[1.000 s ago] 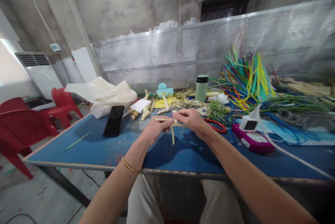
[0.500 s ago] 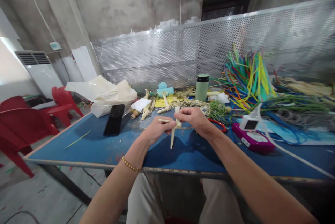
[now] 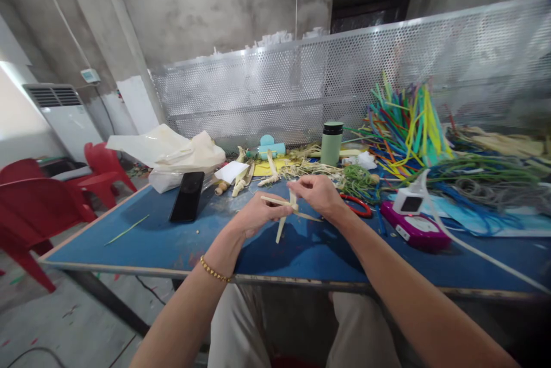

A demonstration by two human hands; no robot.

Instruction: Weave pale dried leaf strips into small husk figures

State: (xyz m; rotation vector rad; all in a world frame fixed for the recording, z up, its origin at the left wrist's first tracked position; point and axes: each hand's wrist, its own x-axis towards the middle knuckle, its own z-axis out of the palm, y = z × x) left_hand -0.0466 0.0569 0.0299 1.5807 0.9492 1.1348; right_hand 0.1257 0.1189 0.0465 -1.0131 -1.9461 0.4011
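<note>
Pale flat woven strips (image 3: 282, 227) cross one another in front of me, just above the blue table. Their ends point left, up, right and down toward me. My left hand (image 3: 258, 211) pinches the crossing from the left, its thumb lying along the left strip. On the far side my right hand (image 3: 316, 191) has thumb and fingertips closed at the upright strip end. The fingers of the right hand partly cover that end. How the strips interlace at the middle is too small to make out.
On the blue table (image 3: 142, 247) lie a black phone (image 3: 187, 196), a green thin strip, a plastic bag (image 3: 185, 152) and a green cup (image 3: 331, 144). To the right are red-handled scissors (image 3: 357, 205), a purple power strip (image 3: 415, 230) with a white cable, and bundles of coloured strips (image 3: 413, 127).
My right fingers have shifted slightly along the upright strip end. The lower strip has swung a little left, and a strip end now shows pointing right below my right hand.
</note>
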